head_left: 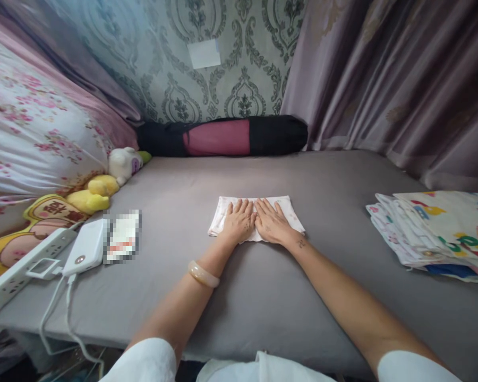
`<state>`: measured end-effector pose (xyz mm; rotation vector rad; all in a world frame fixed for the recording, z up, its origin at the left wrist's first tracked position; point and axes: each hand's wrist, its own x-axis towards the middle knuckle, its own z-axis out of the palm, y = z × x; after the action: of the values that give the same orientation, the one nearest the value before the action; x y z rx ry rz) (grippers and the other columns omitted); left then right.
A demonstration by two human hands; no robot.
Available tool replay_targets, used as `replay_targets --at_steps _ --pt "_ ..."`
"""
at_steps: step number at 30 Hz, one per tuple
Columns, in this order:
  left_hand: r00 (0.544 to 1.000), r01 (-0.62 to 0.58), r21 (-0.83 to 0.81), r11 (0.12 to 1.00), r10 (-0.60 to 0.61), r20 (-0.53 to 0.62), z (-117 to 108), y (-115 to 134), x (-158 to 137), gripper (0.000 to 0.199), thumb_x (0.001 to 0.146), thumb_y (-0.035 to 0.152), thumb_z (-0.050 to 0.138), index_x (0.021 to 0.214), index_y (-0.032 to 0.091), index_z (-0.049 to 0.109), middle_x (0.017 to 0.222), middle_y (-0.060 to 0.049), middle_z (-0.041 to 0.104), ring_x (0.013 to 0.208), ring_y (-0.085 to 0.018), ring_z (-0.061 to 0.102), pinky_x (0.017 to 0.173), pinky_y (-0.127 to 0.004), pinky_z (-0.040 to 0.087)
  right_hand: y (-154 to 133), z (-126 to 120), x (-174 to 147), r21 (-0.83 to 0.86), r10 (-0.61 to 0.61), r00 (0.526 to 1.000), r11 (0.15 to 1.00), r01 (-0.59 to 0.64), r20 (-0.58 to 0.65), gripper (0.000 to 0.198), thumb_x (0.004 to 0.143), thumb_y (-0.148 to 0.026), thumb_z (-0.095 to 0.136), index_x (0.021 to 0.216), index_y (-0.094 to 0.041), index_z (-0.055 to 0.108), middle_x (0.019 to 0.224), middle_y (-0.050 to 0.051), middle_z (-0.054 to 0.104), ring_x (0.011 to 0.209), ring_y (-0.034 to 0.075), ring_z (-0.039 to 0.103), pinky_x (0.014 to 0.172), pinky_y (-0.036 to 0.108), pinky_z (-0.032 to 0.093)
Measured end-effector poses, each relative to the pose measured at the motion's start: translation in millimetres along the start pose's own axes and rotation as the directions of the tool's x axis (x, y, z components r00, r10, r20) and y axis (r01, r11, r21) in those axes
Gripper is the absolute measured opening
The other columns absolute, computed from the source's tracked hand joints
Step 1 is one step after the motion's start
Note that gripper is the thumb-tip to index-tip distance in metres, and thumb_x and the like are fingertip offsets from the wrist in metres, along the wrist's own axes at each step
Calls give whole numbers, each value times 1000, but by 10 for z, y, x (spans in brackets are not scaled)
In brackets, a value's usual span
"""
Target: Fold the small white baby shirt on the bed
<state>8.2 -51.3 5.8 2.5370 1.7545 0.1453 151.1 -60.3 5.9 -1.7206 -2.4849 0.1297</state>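
Note:
A folded white cloth with faint pink marks (289, 212) lies flat on the grey sheet (271, 281), near the middle of the view. My left hand (239, 220) rests palm down on its left half, fingers stretched out. On the right half my right hand (271, 220) also presses flat, fingers spread a little and pointing away from me. The two hands lie side by side, thumbs close together. Neither hand grips the cloth. Its middle is hidden under my palms.
A stack of folded printed cloths (442, 228) lies at the right. At the left are a white power bank (85, 246) with cables, a power strip (27, 273) and plush toys (123, 164). A long black and pink bag (217, 137) lies along the back wall.

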Motion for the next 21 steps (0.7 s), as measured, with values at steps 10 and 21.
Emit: replay_targets --at_steps 10,21 --pt "998 -1 -15 1000 1 -58 -42 -5 25 52 102 37 22 145 16 42 151 -9 45 143 -27 34 118 -54 22 4 -62 47 44 14 1000 999 -13 -24 58 95 -25 24 149 -6 38 153 12 37 142 25 30 119 50 14" --pt "999 -24 -38 999 23 -26 14 -36 84 53 102 36 21 148 16 39 154 -9 40 145 -25 31 119 -53 20 38 -36 71 37 -1 1000 999 1 -6 60 96 -26 21 151 -5 34 156 9 31 146 24 23 121 50 11"
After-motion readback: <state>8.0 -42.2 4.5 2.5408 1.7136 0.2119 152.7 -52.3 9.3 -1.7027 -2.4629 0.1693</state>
